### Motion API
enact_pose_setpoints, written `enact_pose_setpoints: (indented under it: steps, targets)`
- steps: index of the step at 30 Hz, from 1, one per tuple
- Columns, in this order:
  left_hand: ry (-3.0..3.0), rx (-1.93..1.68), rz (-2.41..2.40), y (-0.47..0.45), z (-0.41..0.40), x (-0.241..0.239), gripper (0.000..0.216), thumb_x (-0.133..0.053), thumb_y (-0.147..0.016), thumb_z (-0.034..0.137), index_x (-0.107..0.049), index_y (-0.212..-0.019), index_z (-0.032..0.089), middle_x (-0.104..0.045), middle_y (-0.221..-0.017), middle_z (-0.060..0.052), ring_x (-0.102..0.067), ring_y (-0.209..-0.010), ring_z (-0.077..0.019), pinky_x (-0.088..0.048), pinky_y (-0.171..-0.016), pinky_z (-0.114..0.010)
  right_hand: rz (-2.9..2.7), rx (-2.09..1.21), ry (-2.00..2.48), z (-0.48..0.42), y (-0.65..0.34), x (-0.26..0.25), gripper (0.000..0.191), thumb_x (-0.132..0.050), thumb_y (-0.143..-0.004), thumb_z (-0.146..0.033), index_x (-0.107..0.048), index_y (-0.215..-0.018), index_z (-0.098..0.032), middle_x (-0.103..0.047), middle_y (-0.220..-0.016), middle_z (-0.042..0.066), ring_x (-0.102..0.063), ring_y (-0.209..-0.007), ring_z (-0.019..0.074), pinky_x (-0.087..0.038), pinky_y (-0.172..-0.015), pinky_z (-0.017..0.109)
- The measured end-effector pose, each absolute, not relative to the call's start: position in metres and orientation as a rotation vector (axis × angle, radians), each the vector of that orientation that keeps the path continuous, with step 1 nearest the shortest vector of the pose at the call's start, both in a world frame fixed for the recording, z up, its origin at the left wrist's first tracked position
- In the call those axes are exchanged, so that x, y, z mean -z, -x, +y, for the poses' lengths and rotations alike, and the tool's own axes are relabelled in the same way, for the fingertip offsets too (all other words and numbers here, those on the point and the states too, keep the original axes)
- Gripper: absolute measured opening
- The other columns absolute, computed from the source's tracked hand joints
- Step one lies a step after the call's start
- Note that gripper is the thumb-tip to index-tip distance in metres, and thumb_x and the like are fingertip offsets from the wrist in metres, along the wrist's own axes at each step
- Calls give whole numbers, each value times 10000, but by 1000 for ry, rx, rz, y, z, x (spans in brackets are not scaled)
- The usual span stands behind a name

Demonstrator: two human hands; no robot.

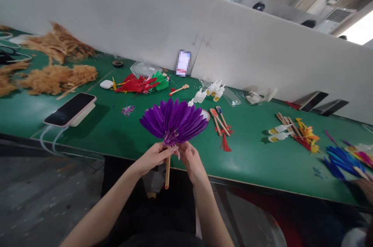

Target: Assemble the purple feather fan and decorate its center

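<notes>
A purple feather fan [175, 120] with a light wooden handle [167, 171] is held upright at the table's front edge, its feathers spread wide. My left hand [155, 157] grips the fan from the left where the handle meets the feathers. From the right, my right hand [188, 157] closes on the same spot, its fingers partly hidden behind the feather base. Beyond the fan, a dish [205, 114] is mostly covered by the feathers. To its right lie wooden sticks with painted heads [218, 120] and a red tassel [225, 144].
Glue bottles [215, 89] stand behind the fan. Red and green feathers [142, 83] and sequins [127, 110] lie to the left, near a phone on a power bank [71, 109]. Brown fibre [58, 77] is heaped far left. At right, another person's hand [364, 188] is near blue feathers [339, 161].
</notes>
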State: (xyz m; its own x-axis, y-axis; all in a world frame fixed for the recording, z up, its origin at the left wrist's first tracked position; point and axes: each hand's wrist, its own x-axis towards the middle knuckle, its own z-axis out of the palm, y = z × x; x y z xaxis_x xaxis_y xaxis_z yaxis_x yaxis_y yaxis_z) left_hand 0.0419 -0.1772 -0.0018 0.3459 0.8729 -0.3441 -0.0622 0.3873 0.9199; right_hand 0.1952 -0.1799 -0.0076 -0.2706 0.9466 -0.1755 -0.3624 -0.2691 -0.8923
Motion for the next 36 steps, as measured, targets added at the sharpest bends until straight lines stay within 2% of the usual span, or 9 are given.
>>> enact_pose_setpoints:
  steps: [4,7,10,14,16,20,24,31,36]
  targets:
    - [-1045,-748,1025,-42,-173,-6,322,-607,-806,466,-663,-847,152,-610,-750,-14,-505,-636,-101,-415,-575,-203,-1028,-1930,999,-195,-204,20,577,-711,-686,-556,-628,-1082,-146,-728,-917,84,-700,-776,178,-540,-697,288]
    - [-1167,-716,1045,-43,-170,-13,333,-573,-821,467,-679,-845,151,-627,-799,-30,-509,-653,-113,-409,-571,-210,-1160,-2172,933,-205,-208,21,506,-736,-682,-490,-662,-1019,-121,-727,-768,52,-691,-681,150,-527,-668,261]
    - [-1215,-703,980,-47,-165,-18,340,-564,-824,465,-685,-835,148,-612,-792,-27,-477,-640,-101,-376,-551,-200,-1164,-2268,868,-211,-206,20,427,-654,-770,-482,-674,-968,-104,-717,-701,47,-686,-626,127,-511,-624,225]
    - [-1201,-691,914,-53,-157,-19,359,-563,-829,475,-688,-836,139,-454,-595,32,-354,-537,-70,-278,-485,-188,-1094,-2171,874,-212,-197,21,372,-659,-772,-465,-647,-855,-103,-704,-657,46,-654,-522,115,-486,-529,199]
    - [-1166,-696,919,-55,-155,-15,378,-559,-827,493,-691,-896,146,-392,-568,49,-331,-524,-71,-265,-480,-193,-1077,-2051,952,-210,-193,21,361,-662,-764,-475,-624,-784,-117,-685,-624,32,-628,-489,108,-483,-515,201]
    - [-1084,-691,966,-58,-160,0,436,-559,-812,515,-659,-1045,161,-517,-700,16,-444,-614,-97,-359,-567,-210,-1053,-1757,1197,-207,-189,22,388,-661,-738,-532,-597,-722,-149,-639,-568,8,-588,-456,122,-482,-487,229]
    - [-1038,-705,1106,-55,-173,18,475,-524,-824,526,-648,-1064,135,-530,-729,7,-487,-685,-122,-398,-653,-242,-1153,-1558,1397,-207,-191,31,438,-615,-755,-583,-623,-760,-145,-636,-575,31,-587,-487,150,-470,-482,249]
    - [-1059,-699,1290,-26,-189,26,446,-524,-805,536,-656,-959,139,-513,-651,19,-476,-584,-111,-376,-550,-233,-1323,-1504,1617,-212,-189,42,534,-531,-746,-689,-543,-623,-169,-619,-537,40,-564,-457,140,-401,-418,226]
    - [-1018,-734,1324,-13,-194,29,431,-524,-795,529,-639,-917,132,-500,-612,28,-464,-527,-101,-366,-499,-224,-1330,-1621,1627,-215,-183,48,548,-454,-767,-725,-485,-667,-188,-600,-517,22,-591,-418,153,-383,-385,220]
